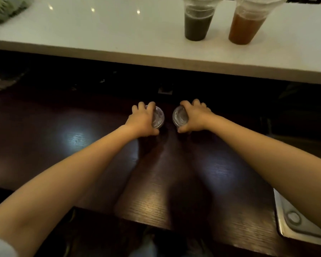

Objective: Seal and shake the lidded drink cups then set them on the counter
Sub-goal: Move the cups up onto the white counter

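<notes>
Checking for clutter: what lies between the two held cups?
Head view: only bare dark tabletop separates the left cup and the right cup.

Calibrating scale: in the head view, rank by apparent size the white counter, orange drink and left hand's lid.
1. white counter
2. orange drink
3. lid under the left hand, partly covered; distances differ, so real sizes unsure.

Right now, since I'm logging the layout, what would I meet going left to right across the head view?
Bagged greens → left hand → left cup → right cup → right hand → orange drink → metal basin. The dark green drink shares the right hand's span, so it is left out.
</notes>
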